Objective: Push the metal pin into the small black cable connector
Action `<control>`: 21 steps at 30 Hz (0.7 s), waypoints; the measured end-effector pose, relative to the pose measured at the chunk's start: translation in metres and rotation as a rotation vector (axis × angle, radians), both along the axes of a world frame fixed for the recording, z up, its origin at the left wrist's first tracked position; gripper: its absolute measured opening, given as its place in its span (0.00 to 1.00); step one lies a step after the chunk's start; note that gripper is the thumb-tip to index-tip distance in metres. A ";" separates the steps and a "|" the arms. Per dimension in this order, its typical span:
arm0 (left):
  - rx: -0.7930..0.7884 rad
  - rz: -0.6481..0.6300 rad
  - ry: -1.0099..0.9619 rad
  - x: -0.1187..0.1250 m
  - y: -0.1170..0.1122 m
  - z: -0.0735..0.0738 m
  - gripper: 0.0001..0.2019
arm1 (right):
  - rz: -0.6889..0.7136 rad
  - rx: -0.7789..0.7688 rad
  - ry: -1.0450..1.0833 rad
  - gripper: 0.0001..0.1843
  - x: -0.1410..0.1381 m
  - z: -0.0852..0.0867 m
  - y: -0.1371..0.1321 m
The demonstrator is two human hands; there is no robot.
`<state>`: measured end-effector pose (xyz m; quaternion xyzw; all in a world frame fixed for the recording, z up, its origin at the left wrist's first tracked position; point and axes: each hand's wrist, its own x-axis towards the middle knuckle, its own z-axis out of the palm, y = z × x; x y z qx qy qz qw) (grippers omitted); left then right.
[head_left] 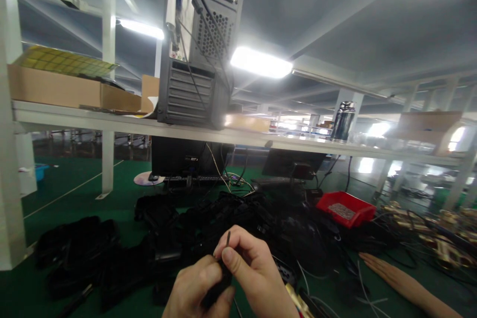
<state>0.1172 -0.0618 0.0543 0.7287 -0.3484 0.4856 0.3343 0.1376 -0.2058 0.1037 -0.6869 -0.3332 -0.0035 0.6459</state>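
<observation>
Green table (74, 194) all over, buried in black cables (231, 223), with a PC tower (197, 44) up on the shelf (93, 121) and a red bin (346, 208) off right. We've got both hands low in the middle: left hand (197, 288) wrapped round a black cable end (219, 283), right hand (253, 273) pinching its thin tip (228, 238) upright. Looks like we're mid-fiddling with that tip; next bit probably needs a steady grip. No readable labels anywhere.

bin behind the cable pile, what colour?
Red bin, clearest in the head view.
</observation>
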 end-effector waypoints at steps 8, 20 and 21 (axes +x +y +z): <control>0.011 0.016 0.058 0.000 0.002 -0.009 0.08 | -0.003 0.005 0.019 0.17 0.000 0.001 -0.002; -0.047 0.049 -0.012 -0.002 -0.003 -0.007 0.11 | -0.073 -0.029 -0.093 0.17 -0.001 0.001 -0.002; -0.043 0.045 -0.009 -0.002 -0.003 -0.008 0.11 | -0.074 -0.031 -0.097 0.16 -0.002 0.002 -0.001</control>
